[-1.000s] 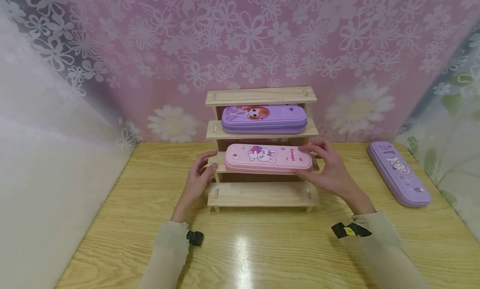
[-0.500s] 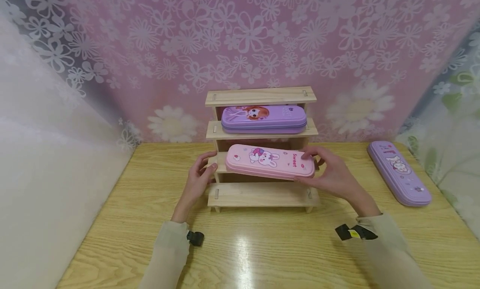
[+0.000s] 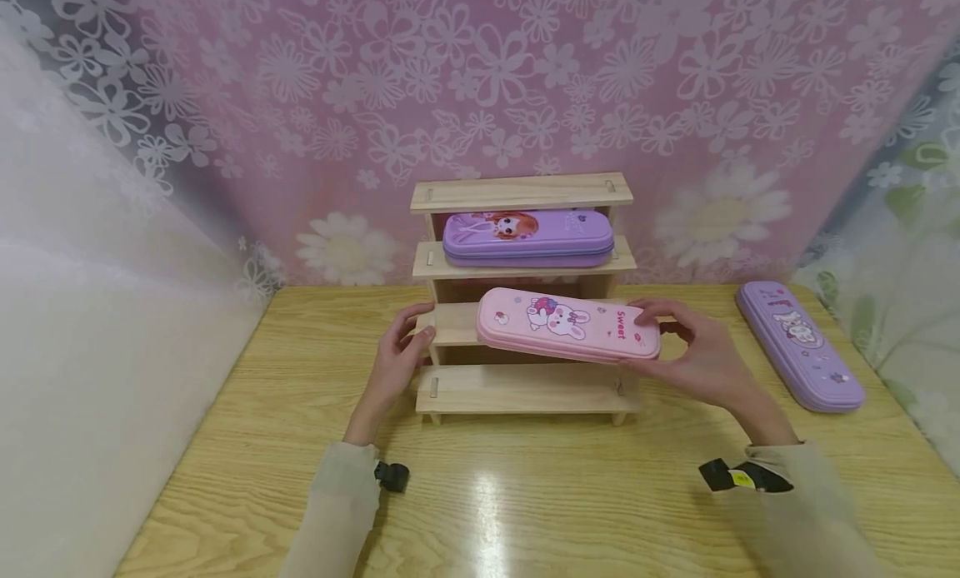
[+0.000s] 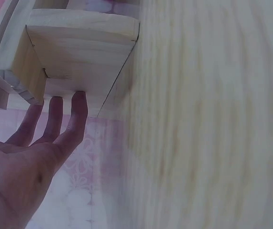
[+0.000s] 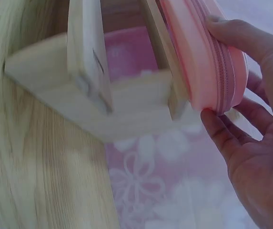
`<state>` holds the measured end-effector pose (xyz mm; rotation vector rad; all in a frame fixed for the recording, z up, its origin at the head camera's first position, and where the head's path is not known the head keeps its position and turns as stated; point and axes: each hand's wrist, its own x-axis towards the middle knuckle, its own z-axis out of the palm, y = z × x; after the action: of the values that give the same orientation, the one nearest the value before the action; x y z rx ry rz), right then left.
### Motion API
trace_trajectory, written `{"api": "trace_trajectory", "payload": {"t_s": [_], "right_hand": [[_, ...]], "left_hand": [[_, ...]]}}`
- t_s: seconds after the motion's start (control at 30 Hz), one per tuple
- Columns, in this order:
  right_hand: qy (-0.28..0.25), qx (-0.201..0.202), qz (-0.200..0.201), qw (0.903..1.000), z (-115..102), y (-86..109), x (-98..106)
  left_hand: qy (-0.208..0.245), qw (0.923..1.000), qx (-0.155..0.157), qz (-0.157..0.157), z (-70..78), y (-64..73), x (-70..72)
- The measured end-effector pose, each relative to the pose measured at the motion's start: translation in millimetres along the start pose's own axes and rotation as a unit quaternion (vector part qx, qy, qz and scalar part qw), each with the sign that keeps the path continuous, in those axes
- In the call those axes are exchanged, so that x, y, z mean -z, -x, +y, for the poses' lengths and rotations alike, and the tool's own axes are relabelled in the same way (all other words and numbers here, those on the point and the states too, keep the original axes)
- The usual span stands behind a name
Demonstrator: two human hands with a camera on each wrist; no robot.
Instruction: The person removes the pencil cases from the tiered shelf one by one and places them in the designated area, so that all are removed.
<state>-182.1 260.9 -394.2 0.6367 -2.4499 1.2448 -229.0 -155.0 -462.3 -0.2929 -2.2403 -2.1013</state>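
A pink pencil case [image 3: 567, 325] with a rabbit and "Sweet" print lies slanted at the third tier of a wooden shelf rack [image 3: 525, 391], its right end nearer me and jutting past the rack. My right hand [image 3: 693, 357] pinches that right end, thumb on the near edge and fingers on top; in the right wrist view the case's zipper [image 5: 217, 62] shows between thumb and fingers. At the rack's left side is my left hand [image 3: 392, 361]. Its fairly straight fingertips [image 4: 79, 102] touch the side panel in the left wrist view.
A purple pencil case [image 3: 528, 239] with a girl print sits on the tier above. Another, lilac pencil case [image 3: 801, 345] lies on the wooden table [image 3: 300, 395] at the right. A pink floral backdrop [image 3: 480, 103] stands behind the rack.
The right hand has pulled the pink pencil case to the right, its right end swinging toward me, so it now sits askew. The left hand stays at the rack's side.
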Motion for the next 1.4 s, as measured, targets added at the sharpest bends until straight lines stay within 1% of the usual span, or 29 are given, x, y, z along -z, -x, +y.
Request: {"api": "trace_trajectory", "payload": {"t_s": [0.1,0.2,0.37,0.6,0.8,0.87,0.97,1.07,1.23,1.4], "right_hand": [[-0.011,-0.010,0.007,0.9999,4.5,6.5,10.2],[-0.013,-0.026,0.009,0.9995,6.8,12.8,21.5],[-0.010,-0.042,0.014,0.9990,16.2,22.3,37.9],[-0.015,-0.057,0.033,0.9977,31.1,39.6,54.9],[-0.018,-0.069,0.052,0.9961,39.2,53.9,68.6],[-0.021,-0.077,0.058,0.9951,41.3,58.5,73.7],[-0.020,-0.101,0.066,0.9925,45.7,65.3,82.6],[-0.027,-0.103,0.083,0.9908,48.9,70.9,90.8],[-0.011,-0.091,0.113,0.9893,50.2,80.3,102.5],[0.011,-0.129,0.135,0.9823,52.6,91.6,112.3]], "left_hand": [[0.004,1.0000,-0.001,0.000,-0.7,0.0,0.1],[0.003,1.0000,-0.002,0.001,-1.3,-0.2,0.4],[0.001,1.0000,-0.001,0.001,-3.2,-1.4,0.2],[0.001,1.0000,0.000,0.001,-2.5,-0.8,0.0],[0.012,0.9999,-0.001,-0.001,-3.2,-0.9,-0.6],[0.016,0.9999,-0.002,-0.002,-3.5,-1.3,-0.6],[0.017,0.9998,-0.001,-0.004,-3.0,-1.8,-0.6],[0.017,0.9998,-0.002,-0.005,-2.3,-2.0,-0.7],[0.013,0.9999,-0.002,-0.003,-0.8,-1.1,-1.2],[0.007,1.0000,0.001,0.001,0.8,0.5,-2.3]]}}
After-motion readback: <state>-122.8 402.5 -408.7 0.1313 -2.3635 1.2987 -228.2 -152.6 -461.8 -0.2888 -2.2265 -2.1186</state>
